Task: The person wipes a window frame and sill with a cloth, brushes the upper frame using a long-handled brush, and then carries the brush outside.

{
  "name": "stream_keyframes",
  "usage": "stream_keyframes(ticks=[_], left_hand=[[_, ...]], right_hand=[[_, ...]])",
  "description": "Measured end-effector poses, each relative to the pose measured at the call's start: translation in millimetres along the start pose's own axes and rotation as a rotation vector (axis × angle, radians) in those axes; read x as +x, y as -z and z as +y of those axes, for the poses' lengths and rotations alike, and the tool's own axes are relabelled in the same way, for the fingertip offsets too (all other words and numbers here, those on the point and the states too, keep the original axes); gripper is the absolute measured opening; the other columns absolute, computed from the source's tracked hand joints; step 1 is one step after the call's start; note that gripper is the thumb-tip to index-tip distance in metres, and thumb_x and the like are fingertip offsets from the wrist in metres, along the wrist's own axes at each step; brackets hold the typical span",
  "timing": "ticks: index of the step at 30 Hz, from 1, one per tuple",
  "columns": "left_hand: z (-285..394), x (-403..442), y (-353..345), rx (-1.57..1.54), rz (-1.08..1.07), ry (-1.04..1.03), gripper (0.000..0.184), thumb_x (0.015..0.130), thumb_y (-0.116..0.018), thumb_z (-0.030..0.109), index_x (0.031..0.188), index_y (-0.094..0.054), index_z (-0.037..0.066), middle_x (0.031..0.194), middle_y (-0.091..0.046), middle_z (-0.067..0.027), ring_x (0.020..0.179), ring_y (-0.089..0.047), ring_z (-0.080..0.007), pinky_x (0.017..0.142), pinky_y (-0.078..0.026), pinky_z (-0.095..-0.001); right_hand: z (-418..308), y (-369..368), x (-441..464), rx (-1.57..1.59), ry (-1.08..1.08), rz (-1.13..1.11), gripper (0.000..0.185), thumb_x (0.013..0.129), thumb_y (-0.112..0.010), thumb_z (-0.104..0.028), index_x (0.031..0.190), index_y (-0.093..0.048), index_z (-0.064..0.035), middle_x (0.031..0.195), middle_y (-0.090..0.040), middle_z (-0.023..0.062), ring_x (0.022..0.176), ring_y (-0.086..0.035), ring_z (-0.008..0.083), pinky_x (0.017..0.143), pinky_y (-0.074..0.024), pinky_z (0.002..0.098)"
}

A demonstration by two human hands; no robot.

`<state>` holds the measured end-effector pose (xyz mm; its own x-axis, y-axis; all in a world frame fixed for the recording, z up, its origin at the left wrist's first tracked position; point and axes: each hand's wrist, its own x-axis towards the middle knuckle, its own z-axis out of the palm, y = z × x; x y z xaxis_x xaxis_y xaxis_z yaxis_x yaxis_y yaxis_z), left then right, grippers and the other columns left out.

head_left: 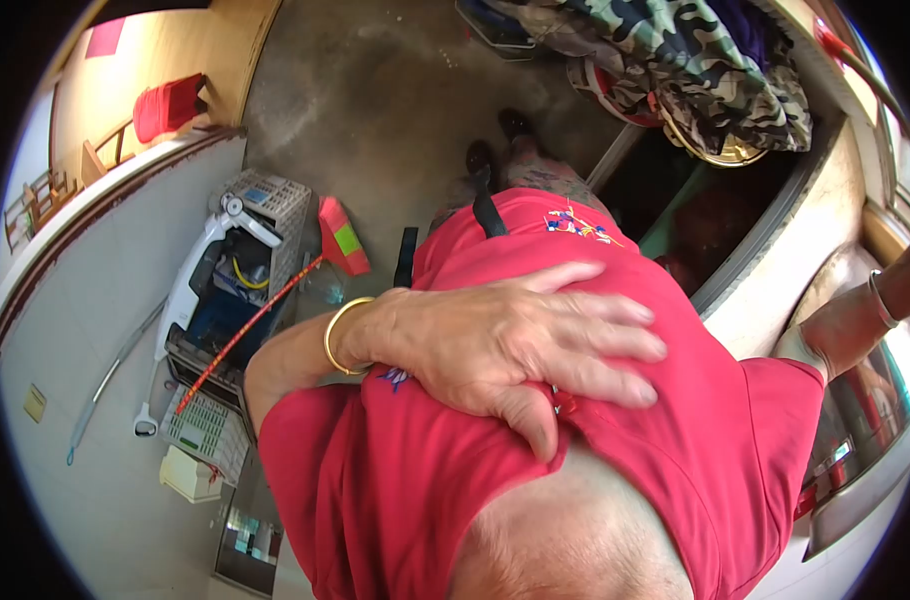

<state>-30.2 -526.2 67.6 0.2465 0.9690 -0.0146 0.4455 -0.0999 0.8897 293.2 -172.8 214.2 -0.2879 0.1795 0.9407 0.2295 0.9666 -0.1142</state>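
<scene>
My left hand lies flat on the chest of my red shirt, its fingers spread and pointing right. A gold bangle circles its wrist. Close to the thumb, a small red fastening shows at the neckline. My right forearm is raised at the right edge, with a band at the wrist. Beyond that band, my right hand is dark and mostly cut off, so its fingers and anything in them are hidden.
Camouflage cloth is heaped over basins at upper right, beside a dark, framed opening. On the left, plastic crates stand by a wall, with a red long-handled tool leaning there. A red bag sits farther back.
</scene>
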Motion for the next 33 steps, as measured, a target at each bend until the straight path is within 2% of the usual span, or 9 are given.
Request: stream_keyframes(ticks=[2, 4, 7, 9, 12, 14, 16, 21, 33], left_hand=[[-11.4, -28.4, -14.3, 0.352, -0.213, -0.028, 0.033, 0.074, -0.070, 0.035, 0.102, -0.070, 0.016, 0.109, -0.064, -0.0070, 0.107, -0.054, -0.0219, 0.094, -0.038, -0.0467], [-80.7, -76.9, 11.6, 1.601, -0.460, 0.411, 0.026, 0.079, -0.066, 0.036, 0.093, -0.071, 0.015, 0.097, -0.067, -0.0064, 0.095, -0.058, -0.0316, 0.083, -0.038, -0.0536], [-5.3, -29.9, 54.5, 0.135, 0.147, 0.221, 0.039, 0.083, -0.062, 0.026, 0.114, -0.062, 0.002, 0.101, -0.064, -0.0114, 0.100, -0.058, -0.0290, 0.088, -0.042, -0.0461], [45.6, -8.7, 38.3, -0.229, 0.069, -0.021, 0.039, 0.083, -0.063, 0.027, 0.114, -0.061, 0.004, 0.107, -0.061, -0.0119, 0.105, -0.055, -0.0297, 0.089, -0.041, -0.0475], [43.4, -6.4, -0.8, -0.177, -0.305, -0.146, 0.039, 0.082, -0.063, 0.030, 0.113, -0.059, 0.007, 0.117, -0.057, -0.0128, 0.113, -0.050, -0.0307, 0.090, -0.039, -0.0497], [-2.9, -26.2, -21.5, 0.141, -0.312, 0.048, 0.039, 0.082, -0.063, 0.031, 0.113, -0.058, 0.009, 0.123, -0.054, -0.0134, 0.118, -0.047, -0.0314, 0.091, -0.037, -0.0511], [-64.8, -68.2, -55.2, 0.463, 0.020, 0.374, 0.012, 0.084, -0.055, 0.014, 0.085, -0.059, 0.002, 0.086, -0.054, -0.0152, 0.083, -0.052, -0.0363, 0.076, -0.041, -0.0471], [-67.4, -71.2, -68.0, -0.211, 0.072, 0.644, 0.024, 0.089, -0.047, 0.010, 0.106, -0.062, 0.000, 0.096, -0.066, -0.0183, 0.090, -0.064, -0.0307, 0.080, -0.048, -0.0348], [-117.1, -82.6, -93.8, -0.127, 0.205, 0.714, 0.030, 0.089, -0.055, 0.024, 0.107, -0.063, 0.002, 0.095, -0.068, -0.0154, 0.088, -0.066, -0.0261, 0.078, -0.049, -0.0327]], right_hand=[[3.4, 7.6, -3.4, 0.002, -0.007, -0.028, 0.040, 0.100, -0.033, -0.031, 0.072, -0.049, -0.0074, 0.053, -0.045, -0.0018, 0.039, -0.042, 0.0082, 0.034, -0.0377, 0.0203], [10.6, 6.4, -11.3, 0.080, 0.025, 0.000, 0.036, 0.100, -0.034, -0.026, 0.074, -0.049, -0.0066, 0.056, -0.046, -0.0009, 0.041, -0.043, 0.0084, 0.034, -0.0375, 0.0201], [23.5, 16.9, -0.3, 0.123, 0.156, 0.051, 0.029, 0.099, -0.035, -0.020, 0.077, -0.048, -0.0055, 0.061, -0.049, 0.0005, 0.043, -0.044, 0.0087, 0.034, -0.0373, 0.0197], [15.0, 7.2, -6.8, 0.069, 0.171, 0.055, 0.027, 0.098, -0.038, -0.018, 0.077, -0.048, -0.0060, 0.059, -0.048, 0.0000, 0.042, -0.043, 0.0087, 0.034, -0.0367, 0.0201], [-10.4, 10.7, 0.0, 0.145, -0.374, 0.145, 0.033, 0.089, -0.060, -0.035, 0.087, -0.050, -0.0041, 0.059, -0.047, 0.0021, 0.040, -0.043, 0.0143, 0.035, -0.0395, 0.0229], [-26.9, 15.8, -0.2, 0.279, -0.567, 0.314, 0.016, 0.085, -0.060, -0.016, 0.080, -0.052, -0.0025, 0.058, -0.044, 0.0024, 0.045, -0.039, 0.0133, 0.044, -0.0395, 0.0270], [-37.6, 21.9, 4.4, 0.435, -0.664, 0.448, 0.012, 0.082, -0.060, 0.004, 0.073, -0.053, -0.0009, 0.058, -0.041, 0.0027, 0.050, -0.035, 0.0123, 0.053, -0.0396, 0.0312], [-47.2, 60.2, 31.5, 0.573, -0.636, 0.382, 0.033, 0.080, -0.064, -0.002, 0.058, -0.041, -0.0099, 0.052, -0.025, -0.0026, 0.048, -0.026, 0.0111, 0.051, -0.0295, 0.0293], [0.9, 52.9, 42.9, 0.326, -0.399, 0.719, 0.025, 0.081, -0.063, 0.005, 0.071, -0.045, -0.0094, 0.051, -0.030, -0.0038, 0.042, -0.026, 0.0078, 0.046, -0.0306, 0.0280]])
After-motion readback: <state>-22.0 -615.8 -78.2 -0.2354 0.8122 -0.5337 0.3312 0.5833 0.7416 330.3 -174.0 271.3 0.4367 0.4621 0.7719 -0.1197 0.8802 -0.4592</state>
